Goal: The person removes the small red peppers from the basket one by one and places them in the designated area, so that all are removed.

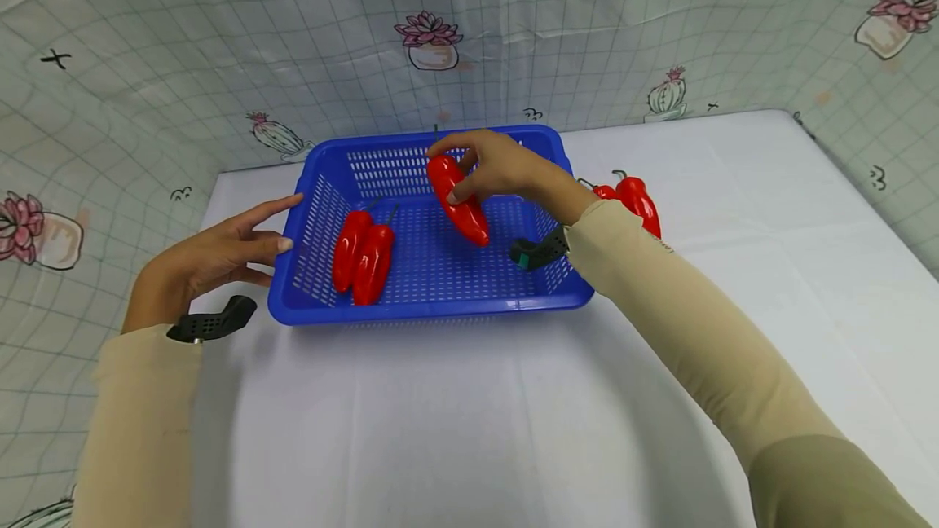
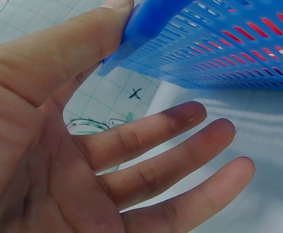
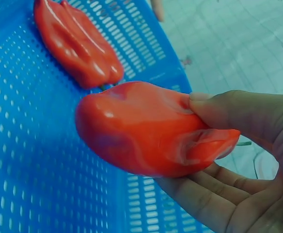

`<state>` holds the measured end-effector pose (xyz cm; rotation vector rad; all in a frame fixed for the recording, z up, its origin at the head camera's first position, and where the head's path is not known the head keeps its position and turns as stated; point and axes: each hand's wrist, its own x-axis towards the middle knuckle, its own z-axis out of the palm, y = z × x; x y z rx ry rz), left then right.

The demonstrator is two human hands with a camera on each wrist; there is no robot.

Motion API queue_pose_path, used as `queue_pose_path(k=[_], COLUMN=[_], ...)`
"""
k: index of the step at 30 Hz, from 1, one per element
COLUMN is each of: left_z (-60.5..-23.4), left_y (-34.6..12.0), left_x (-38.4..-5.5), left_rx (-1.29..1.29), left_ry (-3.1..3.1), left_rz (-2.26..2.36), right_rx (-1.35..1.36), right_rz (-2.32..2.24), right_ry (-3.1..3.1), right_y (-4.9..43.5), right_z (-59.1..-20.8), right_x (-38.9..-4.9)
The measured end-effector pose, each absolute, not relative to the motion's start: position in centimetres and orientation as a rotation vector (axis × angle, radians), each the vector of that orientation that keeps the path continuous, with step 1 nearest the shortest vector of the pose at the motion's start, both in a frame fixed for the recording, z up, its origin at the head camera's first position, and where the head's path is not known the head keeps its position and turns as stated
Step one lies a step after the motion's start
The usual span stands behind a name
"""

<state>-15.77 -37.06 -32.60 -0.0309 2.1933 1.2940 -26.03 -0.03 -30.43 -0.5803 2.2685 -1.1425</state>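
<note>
My right hand (image 1: pixel 499 163) holds a long red pepper (image 1: pixel 460 200) above the inside of a blue plastic basket (image 1: pixel 431 312). In the right wrist view the thumb and fingers pinch this pepper (image 3: pixel 136 128) near its stem end. Two more red peppers (image 1: pixel 372 265) lie side by side on the basket floor, toward its left end. At the basket's left rim, my left hand (image 1: pixel 220 247) touches the edge with thumb and forefinger. Its other fingers (image 2: pixel 180 162) are spread and nearly straight beside the basket wall, as the left wrist view shows.
Red peppers (image 1: pixel 640 200) lie on the white table (image 1: pixel 455 414) to the right of the basket, partly hidden by my right forearm. A grid-patterned cloth (image 1: pixel 528 31) with plant drawings rises behind the table and along the left side.
</note>
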Motion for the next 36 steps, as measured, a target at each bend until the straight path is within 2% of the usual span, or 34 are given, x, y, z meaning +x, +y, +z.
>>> queue_pose_path(k=[18, 36], left_z=[-32.6, -32.5], left_y=[-36.6, -36.6], left_x=[-16.0, -15.7], left_rx=[-0.030, -0.038], left_ry=[2.196, 2.201], left_rz=[1.278, 1.254], right_rx=[-0.566, -0.442], right_rz=[-1.150, -1.212], right_ry=[2.333, 2.333], right_y=[4.7, 8.1], right_z=[-29.4, -29.2], right_x=[-26.4, -26.5])
